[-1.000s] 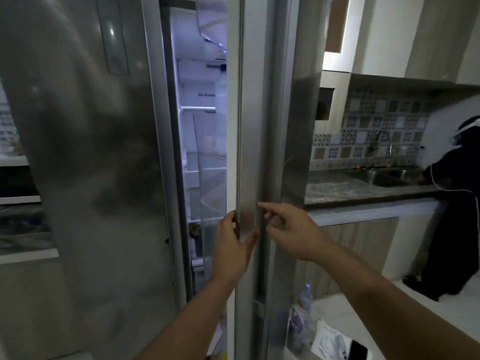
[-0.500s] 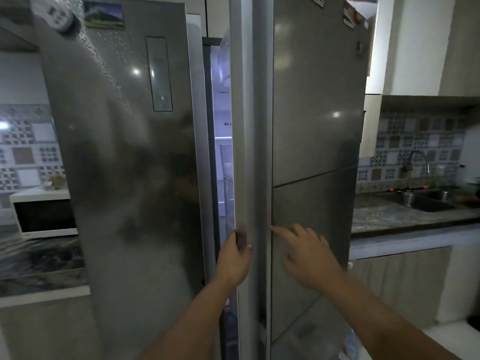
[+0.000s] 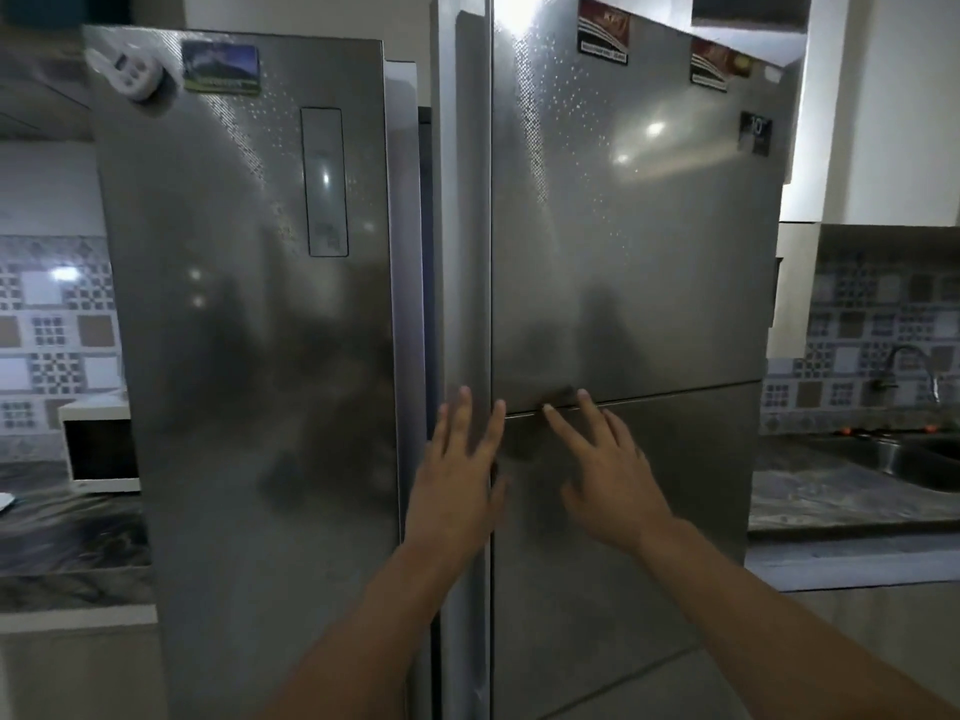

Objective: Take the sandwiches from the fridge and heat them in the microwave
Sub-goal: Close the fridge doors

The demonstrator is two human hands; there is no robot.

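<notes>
A tall steel two-door fridge fills the view. Its right door [image 3: 634,241] stands nearly flush with the cabinet, only a thin dark gap left beside the left door [image 3: 244,304]. My left hand [image 3: 457,475] lies flat, fingers spread, on the right door's inner edge strip. My right hand [image 3: 608,470] presses flat on the right door's face at the seam between its upper and lower panels. Both hands are empty. A white microwave [image 3: 98,449] sits on the counter at the left, partly hidden by the fridge. No sandwiches are in view.
A dark marble counter [image 3: 67,543] runs left of the fridge. At the right is another counter [image 3: 831,506] with a steel sink [image 3: 914,459] and tap below patterned wall tiles. Magnets and stickers dot the door tops.
The right fridge door has swung from partly open to almost closed, hiding the lit interior. My left hand has let go of the door edge and now lies flat on it.
</notes>
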